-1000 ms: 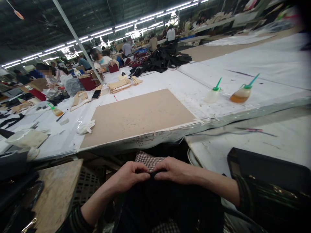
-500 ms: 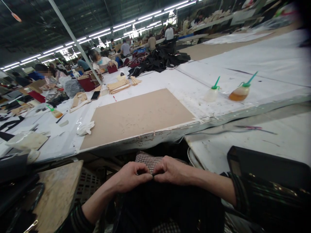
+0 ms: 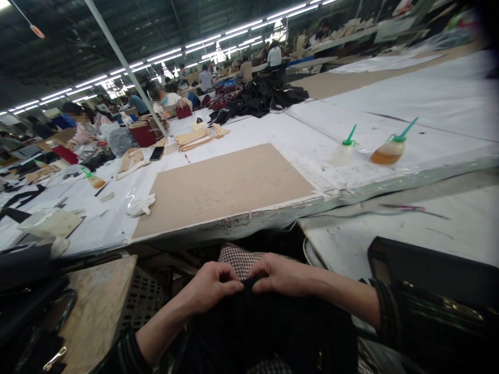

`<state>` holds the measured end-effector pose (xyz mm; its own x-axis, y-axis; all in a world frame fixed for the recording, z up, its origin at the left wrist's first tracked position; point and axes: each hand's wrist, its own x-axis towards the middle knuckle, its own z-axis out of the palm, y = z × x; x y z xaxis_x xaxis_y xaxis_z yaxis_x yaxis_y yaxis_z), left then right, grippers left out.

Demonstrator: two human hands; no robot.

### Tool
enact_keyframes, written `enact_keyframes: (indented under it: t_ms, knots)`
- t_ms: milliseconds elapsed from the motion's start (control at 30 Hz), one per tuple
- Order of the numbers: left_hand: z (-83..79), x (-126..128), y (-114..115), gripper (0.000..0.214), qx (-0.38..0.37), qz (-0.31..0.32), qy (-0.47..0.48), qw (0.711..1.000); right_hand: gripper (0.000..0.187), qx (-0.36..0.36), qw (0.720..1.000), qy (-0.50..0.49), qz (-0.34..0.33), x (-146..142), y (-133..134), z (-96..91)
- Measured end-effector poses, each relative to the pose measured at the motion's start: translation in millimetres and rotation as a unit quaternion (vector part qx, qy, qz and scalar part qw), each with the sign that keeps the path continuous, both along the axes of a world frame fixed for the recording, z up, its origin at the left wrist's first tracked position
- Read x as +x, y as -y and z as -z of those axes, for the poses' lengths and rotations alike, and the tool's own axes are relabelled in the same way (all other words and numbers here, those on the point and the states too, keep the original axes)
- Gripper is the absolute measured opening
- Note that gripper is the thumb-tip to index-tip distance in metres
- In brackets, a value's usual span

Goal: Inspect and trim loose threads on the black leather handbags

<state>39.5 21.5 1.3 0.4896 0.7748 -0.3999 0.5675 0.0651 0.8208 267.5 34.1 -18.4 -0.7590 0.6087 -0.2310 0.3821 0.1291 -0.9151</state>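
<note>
My left hand point(image 3: 212, 284) and my right hand point(image 3: 277, 274) meet in my lap, below the table's front edge. Both are closed in a pinch on the top edge of a black piece of material point(image 3: 268, 327) that hangs down over my knees. Their fingertips almost touch. A checked cloth point(image 3: 238, 257) shows just behind the hands. What the black piece is exactly cannot be made out.
In front lies a white worktable point(image 3: 304, 145) with a brown board point(image 3: 230, 184), two green-capped glue bottles point(image 3: 390, 150), a white rag point(image 3: 141, 204). A black bag point(image 3: 432, 291) sits at right, a wooden board point(image 3: 93, 311) at left. Other people work at the far tables.
Both hands stay pinched on the black piece's top edge; the fingers shift slightly. The view has drifted a little.
</note>
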Motion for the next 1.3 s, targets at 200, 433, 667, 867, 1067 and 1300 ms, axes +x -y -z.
enact_keyframes:
  t_ms: [200, 433, 667, 867, 1067, 1300]
  knots:
    - [4.4, -6.0, 1.5, 0.022, -0.063, -0.046, 0.052, 0.996, 0.018, -0.001, 0.999, 0.024, -0.023, 3.4, -4.6, 0.4]
    - [13.3, -13.0, 2.5, 0.025, -0.110, -0.020, 0.029, 0.993, 0.018, -0.004, 0.993, 0.105, -0.051, -1.4, -6.3, -0.5]
    - [27.7, -13.7, -4.1, 0.032, -0.084, -0.007, -0.037, 0.996, 0.015, 0.029, 0.989, 0.129, -0.066, -8.3, -6.5, 1.9]
    - [28.7, -8.8, -2.9, 0.042, -0.061, 0.008, -0.087, 0.994, 0.011, 0.063, 0.982, 0.152, -0.089, -16.2, -3.7, 2.7]
    - [15.5, -8.1, -0.9, 0.034, -0.040, 0.021, -0.069, 0.997, 0.011, 0.127, 0.974, 0.172, -0.071, -15.5, -0.6, 4.2]
    - [-1.2, -25.3, -0.9, 0.032, -0.156, -0.037, 0.123, 0.979, 0.018, 0.121, 0.984, 0.117, -0.061, -1.5, 1.5, -1.2]
